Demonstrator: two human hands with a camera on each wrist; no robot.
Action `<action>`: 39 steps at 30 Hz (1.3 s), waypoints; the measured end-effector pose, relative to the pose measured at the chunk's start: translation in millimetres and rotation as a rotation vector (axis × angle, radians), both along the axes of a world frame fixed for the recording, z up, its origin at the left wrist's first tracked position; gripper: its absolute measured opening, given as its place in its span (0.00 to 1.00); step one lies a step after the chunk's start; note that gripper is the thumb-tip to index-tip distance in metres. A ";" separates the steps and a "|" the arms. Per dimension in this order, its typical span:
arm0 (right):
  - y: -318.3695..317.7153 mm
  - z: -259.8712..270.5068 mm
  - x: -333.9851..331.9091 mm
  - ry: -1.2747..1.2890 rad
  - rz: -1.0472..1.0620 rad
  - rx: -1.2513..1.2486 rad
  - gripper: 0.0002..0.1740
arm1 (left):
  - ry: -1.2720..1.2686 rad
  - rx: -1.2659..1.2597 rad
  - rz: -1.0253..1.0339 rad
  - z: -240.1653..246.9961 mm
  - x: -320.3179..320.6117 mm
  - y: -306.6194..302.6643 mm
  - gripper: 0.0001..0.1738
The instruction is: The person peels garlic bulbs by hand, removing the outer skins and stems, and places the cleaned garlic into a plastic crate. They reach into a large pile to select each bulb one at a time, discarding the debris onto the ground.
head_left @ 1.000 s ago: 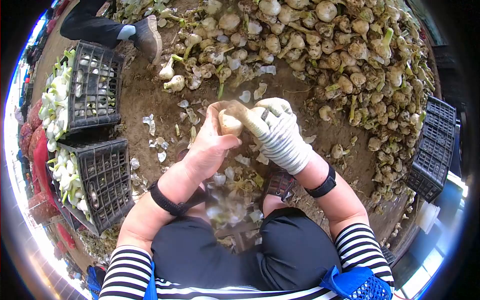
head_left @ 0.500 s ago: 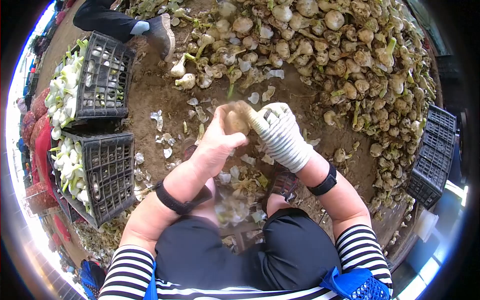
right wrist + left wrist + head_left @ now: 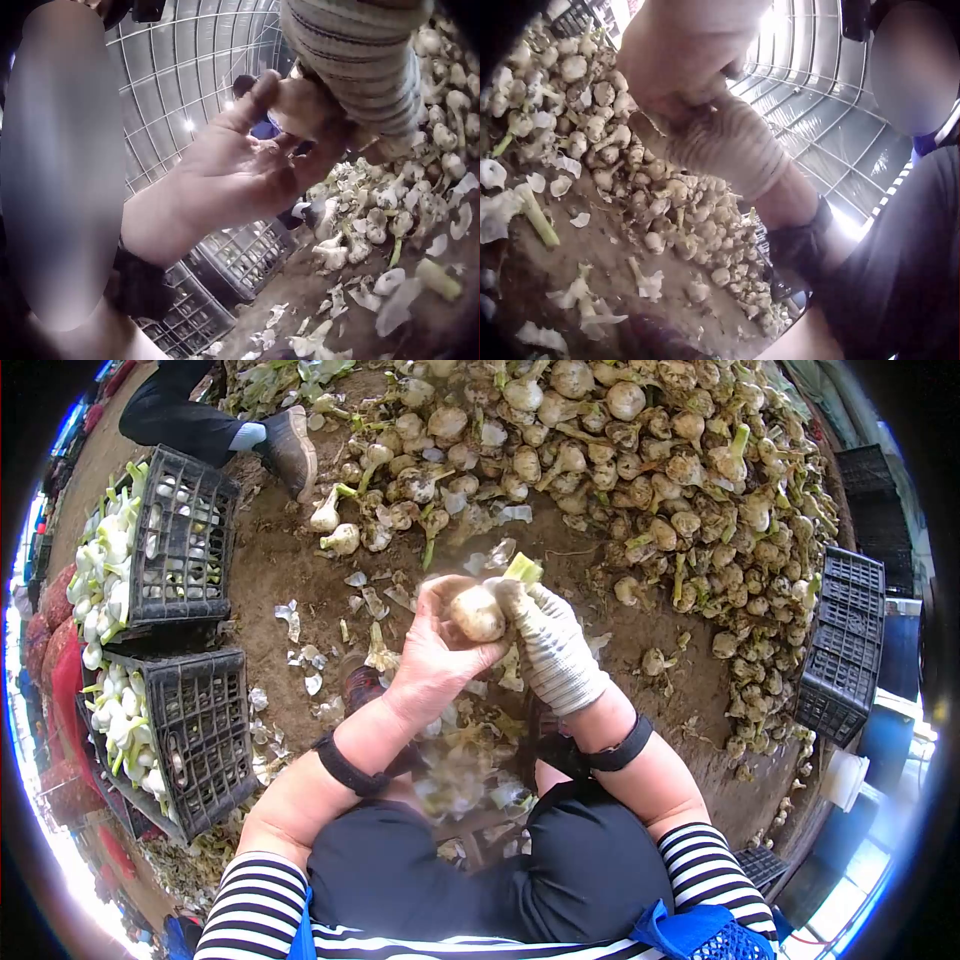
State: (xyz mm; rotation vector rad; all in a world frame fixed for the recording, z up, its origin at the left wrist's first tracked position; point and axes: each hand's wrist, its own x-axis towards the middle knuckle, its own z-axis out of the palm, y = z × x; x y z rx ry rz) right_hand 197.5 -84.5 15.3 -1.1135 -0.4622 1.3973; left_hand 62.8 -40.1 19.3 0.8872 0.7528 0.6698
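A garlic bulb [image 3: 478, 614] with a cut green stalk [image 3: 523, 568] is held between both hands, above the ground in front of the knees. My bare left hand [image 3: 430, 660] grips the round of the bulb, thumb underneath and fingers behind it. The right hand [image 3: 552, 650], in a striped white glove, grips the neck where bulb and stalk meet. In the right wrist view the bulb [image 3: 296, 109] sits between the left thumb and fingers, partly covered by the glove [image 3: 360, 60]. From the left wrist, the gloved hand [image 3: 727, 146] shows, while the bulb is mostly hidden.
A big heap of garlic bulbs [image 3: 680, 490] spreads ahead and right. Two black crates [image 3: 185, 550] of peeled, pale garlic stand at left, and another black crate [image 3: 845, 640] at right. Loose skins [image 3: 290, 620] litter the dirt. Another person's shoe [image 3: 290, 450] is at the upper left.
The gloved fingers have shifted from over the bulb to its neck, so the bulb and green stalk now show plainly. The left hand keeps its grip. The head view has shifted slightly.
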 end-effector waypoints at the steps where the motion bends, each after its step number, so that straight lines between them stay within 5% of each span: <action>1: -0.7 5.6 1.0 0.000 0.000 0.000 0.18 | -0.055 -0.036 0.001 0.4 -1.3 0.6 0.36; 3: -2.1 13.3 4.7 -0.035 -0.005 -0.082 0.17 | -0.341 -0.489 -0.162 -8.4 -13.8 12.4 0.26; 5: -0.1 2.7 1.8 -0.134 -0.081 0.015 0.16 | -0.589 -0.558 -0.364 -30.2 -23.8 23.1 0.31; 6: 1.1 -3.7 5.1 -0.502 -0.118 0.072 0.14 | -0.588 -0.555 -0.361 -21.2 -17.4 20.2 0.31; 8: 6.2 -3.8 13.6 -1.230 -0.146 0.254 0.09 | -0.178 -0.404 -0.053 4.5 2.6 7.8 0.32; 9: 4.1 -2.4 13.2 -1.222 -0.148 0.249 0.09 | -0.286 -0.437 -0.051 0.9 5.5 6.0 0.36; 11: -0.8 1.3 11.6 -1.153 -0.141 0.249 0.07 | -0.103 -0.170 -0.011 6.3 1.9 -1.4 0.45; 13: -4.6 11.1 14.8 -1.088 -0.094 0.236 0.06 | -0.064 -0.203 0.014 9.9 1.1 12.2 0.48; 15: -8.1 10.7 16.8 -0.838 0.055 0.176 0.06 | -0.020 -0.095 0.011 -0.4 -3.3 13.2 0.39; 16: -2.3 4.5 21.0 -1.010 -0.052 0.185 0.05 | -0.108 -0.211 -0.054 1.8 -9.2 14.7 0.36; 17: -0.1 7.6 30.4 -0.934 -0.028 0.008 0.05 | -0.196 -0.326 -0.120 2.8 -11.9 15.6 0.34; 21: 4.0 -21.4 48.0 -0.937 -0.102 0.002 0.06 | -0.357 -0.340 -0.083 -2.6 -12.7 15.1 0.33; 25: 7.1 -14.8 63.6 -1.384 -0.134 0.014 0.09 | -0.469 -0.501 -0.052 -3.5 -11.9 24.6 0.29; 27: 6.4 -13.1 62.4 -1.916 0.000 0.095 0.15 | -0.466 -0.444 -0.087 -6.3 -7.7 23.3 0.28; 29: 2.8 -22.8 64.5 -1.948 0.052 0.065 0.19 | -0.395 -0.376 0.012 -3.2 -5.7 19.9 0.29; 31: 0.9 -35.3 76.3 -2.103 0.326 -0.193 0.18 | -0.397 -0.258 0.007 4.4 -7.2 20.9 0.28; 33: -1.9 -38.3 79.0 -2.113 0.237 -0.115 0.14 | -0.398 -0.133 0.008 7.2 -7.5 23.5 0.28; 36: -0.6 9.5 60.2 -1.223 -0.033 0.209 0.12 | -0.299 -0.076 -0.024 4.7 -9.1 19.4 0.25; 39: -1.4 44.1 46.3 -1.174 0.213 0.270 0.09 | -0.167 0.150 -0.054 0.6 -5.4 17.5 0.22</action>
